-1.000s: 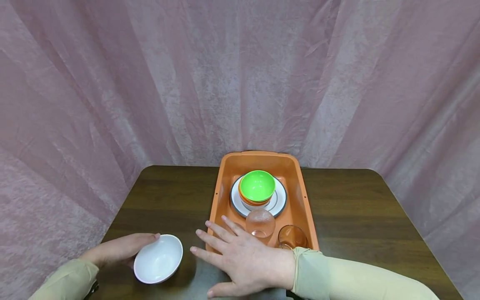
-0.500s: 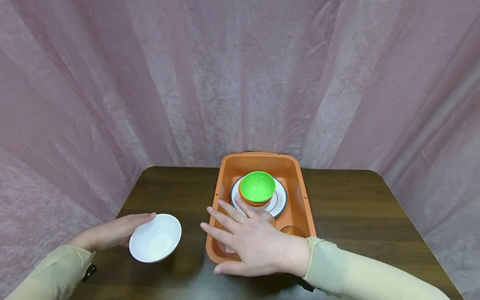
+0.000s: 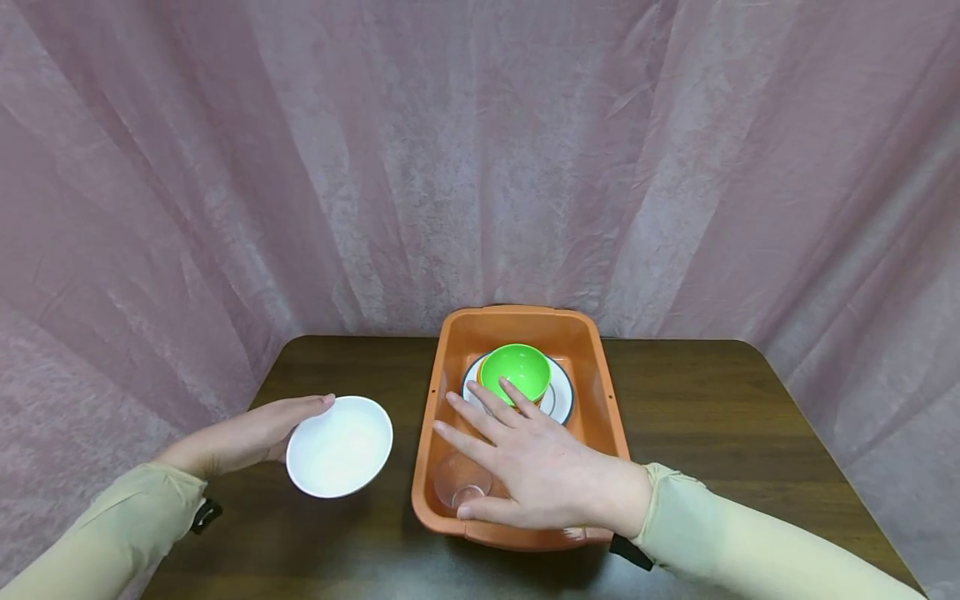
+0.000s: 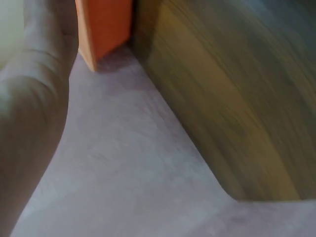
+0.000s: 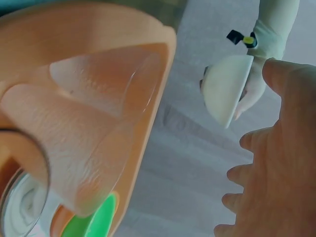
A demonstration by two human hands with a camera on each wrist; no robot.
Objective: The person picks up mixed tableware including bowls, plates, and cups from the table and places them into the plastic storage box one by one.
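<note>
My left hand (image 3: 251,433) holds a white bowl (image 3: 341,450) by its left side, thumb over the rim, above the table left of an orange plastic basin (image 3: 517,311). The bowl tilts with its inside facing the head camera. My right hand (image 3: 540,467) is spread flat above the basin and touches nothing I can make out. Within the basin a green bowl (image 3: 525,367) tops a stack on a white plate (image 3: 561,402) with a dark rim. A clear textured glass (image 3: 456,479) shows beside my right thumb. The right wrist view shows another clear glass (image 5: 64,143); my hand hides part of the contents in the head view.
The dark wooden table (image 3: 697,417) extends on both sides of the basin. A pink curtain (image 3: 480,167) hangs behind it. A dark-rimmed round glass (image 5: 24,168) stands at the left edge of the right wrist view.
My left hand has raised the white bowl away from the front, lately bringing it right toward the basin. My right hand has moved right and further over the basin, fingers still spread.
</note>
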